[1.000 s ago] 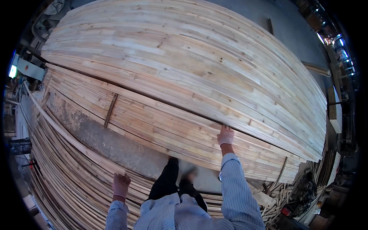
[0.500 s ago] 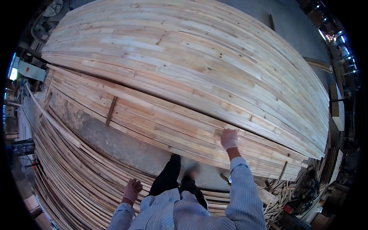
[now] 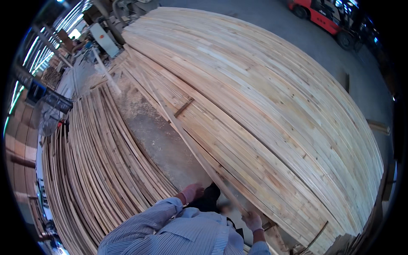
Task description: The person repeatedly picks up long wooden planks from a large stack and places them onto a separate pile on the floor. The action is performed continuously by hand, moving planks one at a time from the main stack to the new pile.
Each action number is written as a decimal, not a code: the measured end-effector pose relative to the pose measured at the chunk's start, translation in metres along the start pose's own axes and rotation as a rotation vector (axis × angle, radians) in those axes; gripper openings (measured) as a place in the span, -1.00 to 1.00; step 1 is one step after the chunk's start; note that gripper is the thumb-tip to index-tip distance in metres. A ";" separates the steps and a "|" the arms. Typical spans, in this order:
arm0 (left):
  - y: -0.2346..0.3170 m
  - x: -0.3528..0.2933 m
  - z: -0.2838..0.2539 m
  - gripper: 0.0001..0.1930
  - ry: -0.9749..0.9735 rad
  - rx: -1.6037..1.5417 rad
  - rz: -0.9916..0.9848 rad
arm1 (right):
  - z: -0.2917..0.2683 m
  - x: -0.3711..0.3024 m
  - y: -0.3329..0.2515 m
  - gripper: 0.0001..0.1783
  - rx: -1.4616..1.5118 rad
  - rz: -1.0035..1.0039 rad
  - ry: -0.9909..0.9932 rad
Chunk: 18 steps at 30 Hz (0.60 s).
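Wooden strip (image 3: pixel 211 171) (its gripped part) hidden by right hand (image 3: pixel 253 221)

wooden strip (image 3: pixel 200 157): swung aslant | right hand (image 3: pixel 253 221): drawn back | forklift (image 3: pixel 321 20): appeared

The wooden strip (image 3: pixel 208 168) is long, thin and narrow, of pale brown colour. It is held at its near end by the right hand (image 3: pixel 252 221), and slants away. Its nearer part is outside the left edge of the board panel (image 3: pixel 238 155); farther, it crosses above this panel's edge. Whether it touches there, I cannot tell.
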<state>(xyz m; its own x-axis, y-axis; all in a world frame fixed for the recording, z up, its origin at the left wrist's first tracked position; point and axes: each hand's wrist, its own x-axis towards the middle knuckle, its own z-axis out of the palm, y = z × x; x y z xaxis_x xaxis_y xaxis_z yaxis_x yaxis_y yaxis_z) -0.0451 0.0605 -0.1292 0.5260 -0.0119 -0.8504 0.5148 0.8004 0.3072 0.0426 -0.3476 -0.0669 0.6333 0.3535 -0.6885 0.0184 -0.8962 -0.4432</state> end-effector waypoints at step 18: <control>-0.085 0.025 0.087 -0.75 0.221 -0.096 0.153 | 0.029 -0.115 0.033 -0.50 0.270 -0.039 -0.089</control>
<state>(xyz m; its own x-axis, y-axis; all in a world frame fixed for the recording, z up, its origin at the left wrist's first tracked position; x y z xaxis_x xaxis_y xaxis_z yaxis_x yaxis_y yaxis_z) -0.0166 -0.0602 -0.1394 0.4265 0.2359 -0.8732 0.3692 0.8359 0.4062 -0.0521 -0.4103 -0.0189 0.5655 0.4188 -0.7105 -0.1727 -0.7822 -0.5986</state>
